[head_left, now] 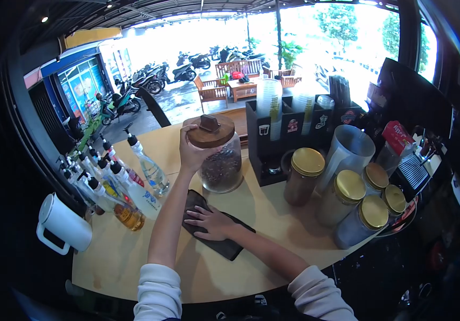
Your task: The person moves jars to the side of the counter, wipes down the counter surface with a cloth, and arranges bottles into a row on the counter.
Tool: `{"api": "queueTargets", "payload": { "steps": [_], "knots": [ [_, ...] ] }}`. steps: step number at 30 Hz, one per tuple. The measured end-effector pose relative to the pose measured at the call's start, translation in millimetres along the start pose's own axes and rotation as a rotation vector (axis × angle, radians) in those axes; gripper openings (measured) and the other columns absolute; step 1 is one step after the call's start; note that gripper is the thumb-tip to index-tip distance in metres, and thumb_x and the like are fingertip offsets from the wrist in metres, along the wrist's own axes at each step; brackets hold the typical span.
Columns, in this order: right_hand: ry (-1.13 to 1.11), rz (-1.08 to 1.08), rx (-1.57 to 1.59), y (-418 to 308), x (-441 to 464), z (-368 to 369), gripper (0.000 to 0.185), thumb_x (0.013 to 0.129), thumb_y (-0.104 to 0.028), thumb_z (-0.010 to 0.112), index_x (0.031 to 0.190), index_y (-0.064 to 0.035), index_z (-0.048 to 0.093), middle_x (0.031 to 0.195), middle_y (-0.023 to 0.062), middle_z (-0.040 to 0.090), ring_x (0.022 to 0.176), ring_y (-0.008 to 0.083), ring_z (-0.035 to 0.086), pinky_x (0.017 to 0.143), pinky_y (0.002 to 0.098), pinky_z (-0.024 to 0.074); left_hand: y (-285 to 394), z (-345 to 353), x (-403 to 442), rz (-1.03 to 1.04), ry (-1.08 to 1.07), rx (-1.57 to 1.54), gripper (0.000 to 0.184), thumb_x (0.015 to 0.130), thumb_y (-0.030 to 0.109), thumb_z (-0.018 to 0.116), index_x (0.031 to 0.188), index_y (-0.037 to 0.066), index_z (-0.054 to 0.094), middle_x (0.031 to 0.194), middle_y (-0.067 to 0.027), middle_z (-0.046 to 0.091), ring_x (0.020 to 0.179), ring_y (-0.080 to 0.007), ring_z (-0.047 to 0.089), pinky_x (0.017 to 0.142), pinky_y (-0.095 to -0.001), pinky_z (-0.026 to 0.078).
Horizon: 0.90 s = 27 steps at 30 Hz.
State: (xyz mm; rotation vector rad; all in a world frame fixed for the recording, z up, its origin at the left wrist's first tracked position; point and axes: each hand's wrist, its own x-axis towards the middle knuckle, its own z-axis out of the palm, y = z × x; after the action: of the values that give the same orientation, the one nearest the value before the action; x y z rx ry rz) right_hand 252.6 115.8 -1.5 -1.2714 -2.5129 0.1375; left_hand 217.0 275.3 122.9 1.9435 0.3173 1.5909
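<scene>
My left hand [193,155] is closed around the side of a large glass jar [222,170] at its wooden lid [216,138], fingers on the lid's edge and thumb just below it. The jar stands upright on the table, with dark contents that look like coffee beans, though I cannot be sure. Nearer to me, my right hand [211,223] lies flat with fingers spread on a dark folded cloth [230,249]. That cloth rests on the wooden tabletop, just in front of the jar.
Several pump-topped syrup bottles [128,214] crowd the left side, beside a white pitcher [67,224]. At the right stand several gold-lidded canisters [349,187] and a translucent jug [350,152]. A black organizer [267,155] holding plastic cups [269,99] is behind them. The table's front edge [187,300] curves near me.
</scene>
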Motion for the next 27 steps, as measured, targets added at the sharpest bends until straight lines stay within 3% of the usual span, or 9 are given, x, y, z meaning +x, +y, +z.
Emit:
{"api": "queueTargets", "payload": {
  "steps": [5,13,16,18,21,27],
  "knots": [
    [-0.082,0.048,0.021,-2.0,1.1,-3.7,0.057,0.09,-0.047,0.038,0.142,-0.0221,0.034,0.151,0.0061,0.024,0.14,0.0271,0.019,0.113,0.0495,0.0146,-21.2,17.4,1.5,-0.035,0.0,0.035,0.086,0.048,0.021,0.092,0.115,0.006,0.041,0.113,-0.0093,0.047,0.106,-0.0206,0.05,0.095,-0.0336,0.042],
    [-0.084,0.044,0.056,-0.1,0.6,-5.0,0.058,0.09,-0.048,0.04,0.14,-0.0183,0.037,0.15,0.0073,0.026,0.14,0.0274,0.019,0.113,0.0506,0.0138,-10.8,40.0,-7.2,-0.038,0.123,0.2,0.084,0.051,0.028,0.091,0.114,0.005,0.042,0.111,-0.0102,0.048,0.104,-0.0222,0.051,0.092,-0.034,0.043],
    [-0.076,0.041,0.058,-0.4,0.9,-4.4,0.058,0.09,-0.048,0.04,0.14,-0.0174,0.038,0.149,0.008,0.028,0.14,0.0276,0.018,0.113,0.0504,0.0138,-0.6,49.5,-7.6,-0.057,0.156,0.268,0.085,0.051,0.025,0.092,0.115,0.006,0.04,0.114,-0.0108,0.048,0.109,-0.0233,0.049,0.098,-0.0343,0.037],
    [-0.08,0.046,0.063,0.1,1.5,-4.4,0.058,0.09,-0.048,0.041,0.139,-0.0173,0.038,0.148,0.0084,0.028,0.14,0.0278,0.017,0.113,0.0503,0.0139,6.4,57.8,-8.6,-0.017,0.255,0.361,0.084,0.05,0.033,0.091,0.113,0.005,0.043,0.111,-0.0131,0.051,0.104,-0.025,0.053,0.09,-0.0354,0.044],
    [-0.096,0.062,0.09,-1.0,0.1,-5.4,0.058,0.089,-0.046,0.042,0.139,-0.0157,0.038,0.146,0.0095,0.031,0.139,0.0284,0.019,0.114,0.0493,0.0128,13.8,69.4,-8.9,-0.1,0.299,0.402,0.086,0.05,0.036,0.091,0.114,0.005,0.043,0.112,-0.0146,0.051,0.105,-0.0285,0.053,0.09,-0.0388,0.043],
    [-0.097,0.07,0.105,1.7,-0.5,1.4,0.052,0.086,-0.041,0.048,0.129,-0.0107,0.047,0.136,0.0114,0.045,0.132,0.0264,0.034,0.113,0.0456,0.0158,7.8,85.2,-5.3,-0.225,0.351,0.449,0.086,0.052,0.039,0.088,0.117,0.007,0.041,0.117,-0.0154,0.049,0.11,-0.0325,0.048,0.095,-0.046,0.035]
  ]
}}
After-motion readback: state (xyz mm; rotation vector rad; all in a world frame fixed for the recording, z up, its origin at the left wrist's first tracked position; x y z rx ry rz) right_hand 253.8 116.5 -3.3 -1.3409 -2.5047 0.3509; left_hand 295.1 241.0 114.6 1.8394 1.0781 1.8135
